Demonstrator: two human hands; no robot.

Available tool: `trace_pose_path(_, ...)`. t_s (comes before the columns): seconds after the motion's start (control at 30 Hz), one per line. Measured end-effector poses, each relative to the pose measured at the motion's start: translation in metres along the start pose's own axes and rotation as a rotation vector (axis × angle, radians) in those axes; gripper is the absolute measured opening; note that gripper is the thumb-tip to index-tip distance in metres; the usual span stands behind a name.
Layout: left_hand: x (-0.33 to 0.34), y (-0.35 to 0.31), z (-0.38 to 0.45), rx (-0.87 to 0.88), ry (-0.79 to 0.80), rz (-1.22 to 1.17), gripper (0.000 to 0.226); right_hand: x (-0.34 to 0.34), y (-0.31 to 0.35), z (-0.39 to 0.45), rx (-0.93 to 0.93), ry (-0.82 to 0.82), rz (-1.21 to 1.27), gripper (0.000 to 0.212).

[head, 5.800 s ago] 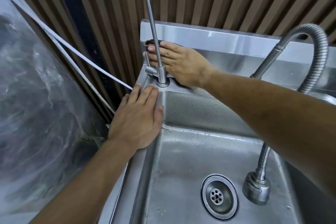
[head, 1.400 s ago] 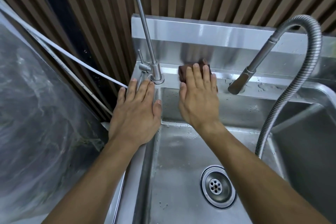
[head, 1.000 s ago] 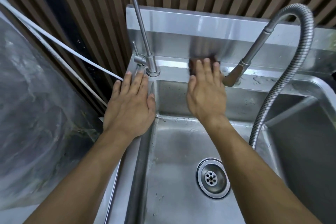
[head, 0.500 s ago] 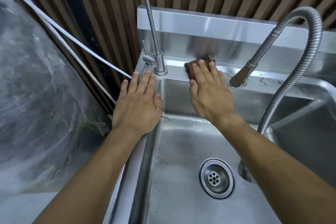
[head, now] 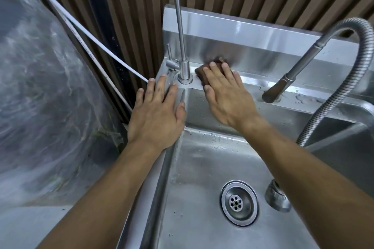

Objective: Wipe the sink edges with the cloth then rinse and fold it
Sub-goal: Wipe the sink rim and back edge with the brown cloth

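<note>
A stainless steel sink has a back ledge (head: pixel 315 95) below a steel splashback. A small dark brown cloth (head: pixel 202 73) lies on that ledge, just right of the thin tap's base. My right hand (head: pixel 224 95) presses flat on the cloth with fingers stretched out, and only the cloth's left and far edges show. My left hand (head: pixel 155 111) lies flat and open on the sink's left rim at the back corner, holding nothing, fingertips close to the tap base.
A thin gooseneck tap (head: pixel 183 62) with a small lever stands at the back left corner. A flexible metal hose faucet (head: pixel 332 91) arches over the right side, its spray head (head: pixel 278 198) hanging in the basin near the drain (head: pixel 239 203). Plastic sheeting (head: pixel 44 97) and white cables sit left.
My right hand has slid the cloth leftward along the back ledge, from the hose faucet side to beside the thin tap. My left hand has stayed flat on the left rim.
</note>
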State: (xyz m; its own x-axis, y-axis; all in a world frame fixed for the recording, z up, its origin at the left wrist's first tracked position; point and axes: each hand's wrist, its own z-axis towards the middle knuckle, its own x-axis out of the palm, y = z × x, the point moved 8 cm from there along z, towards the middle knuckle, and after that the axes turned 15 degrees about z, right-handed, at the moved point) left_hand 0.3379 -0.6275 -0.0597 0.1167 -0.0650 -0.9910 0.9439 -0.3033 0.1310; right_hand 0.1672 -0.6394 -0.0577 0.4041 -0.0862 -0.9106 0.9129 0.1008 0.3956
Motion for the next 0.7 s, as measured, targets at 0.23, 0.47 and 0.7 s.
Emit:
trace_pose_path(0.23,0.003,-0.001,0.001,0.021,0.007,0.017,0.073,0.001,0.022,0.036,-0.275,0.188,-0.212,0.069)
trace_pose_path(0.47,0.004,-0.001,0.002,0.033,0.012,0.02,0.073,-0.015,0.032,0.043,-0.43,0.153,-0.43,0.069)
trace_pose_path(0.7,0.003,-0.001,0.001,0.028,0.024,0.024,0.068,-0.014,0.003,0.009,-0.278,0.324,-0.323,0.084)
